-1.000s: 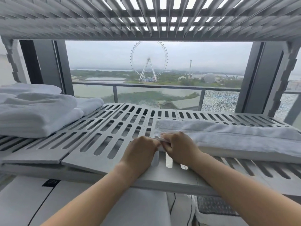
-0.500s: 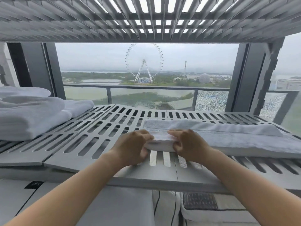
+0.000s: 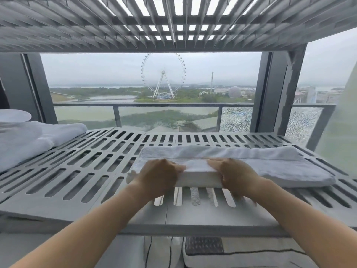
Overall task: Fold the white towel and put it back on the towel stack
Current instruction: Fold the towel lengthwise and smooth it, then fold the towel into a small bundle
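White towel (image 3: 260, 165) lies as a long, narrow strip on a grey slatted shelf (image 3: 87, 171). It looks already folded lengthwise and runs from centre out toward 3 o'clock. Left hand (image 3: 160, 176) and right hand (image 3: 234, 177) sit side by side on its near-left end. Each grip is clenched on the cloth, thumbs on top, fingers curled round a thick folded block of towel held slightly off the slats.

Judged progress: approx. midway. The lengthwise fold appears done and a crosswise fold is in hand. The rest of the strip, toward 3 o'clock, lies flat and not yet folded over. Left to do: finish the folds, then carry the bundle to the towel stack (image 3: 29, 140).

The stack is at 9 o'clock on the same shelf, well apart from the towel. It holds several folded white towels and is partly cut off by the frame edge. The path to it runs over the slats. An upper shelf (image 3: 173, 22) sits low overhead and prob. limits lifting room.

At 12 o'clock, behind the shelf, is a balcony railing (image 3: 154, 105), w/ a Ferris wheel (image 3: 163, 76) far beyond. At 6 o'clock, under the shelf, is white bedding (image 3: 251, 256) w/ dark trim, mostly hidden.
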